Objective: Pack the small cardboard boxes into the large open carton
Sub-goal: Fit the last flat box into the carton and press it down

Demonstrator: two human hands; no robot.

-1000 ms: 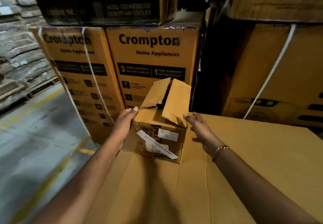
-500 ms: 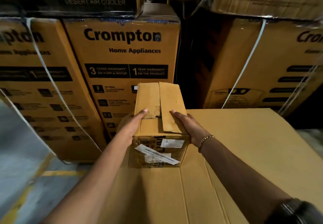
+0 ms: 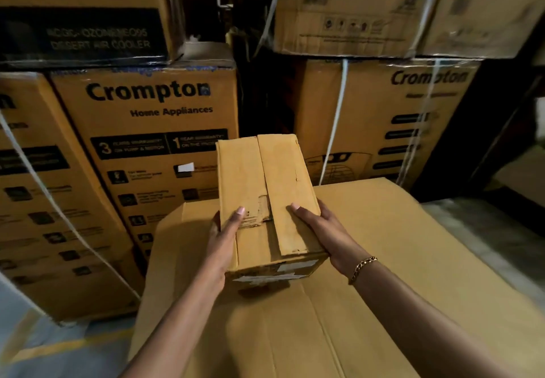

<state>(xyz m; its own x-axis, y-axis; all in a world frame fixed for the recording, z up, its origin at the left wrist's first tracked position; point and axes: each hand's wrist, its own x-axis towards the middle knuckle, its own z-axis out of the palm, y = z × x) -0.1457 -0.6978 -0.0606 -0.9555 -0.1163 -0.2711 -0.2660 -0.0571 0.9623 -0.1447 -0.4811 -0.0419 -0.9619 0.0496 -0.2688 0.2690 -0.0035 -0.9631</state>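
Note:
A small cardboard box with its top flaps folded down and white labels on its near face is held in the middle of the head view. My left hand grips its left side, thumb on the top flap. My right hand, with a gold bracelet at the wrist, grips its right side. The box is raised above a big flat carton top whose flaps lie closed. No open carton is in view.
Stacked printed appliance cartons with white straps stand behind and to the left. More strapped cartons stand to the right, with a dark gap between the stacks. Grey floor with a yellow line lies at lower left.
The raised flaps were pressed flat and both hands closed on the box. It has since lifted off the big carton's top and come nearer to me.

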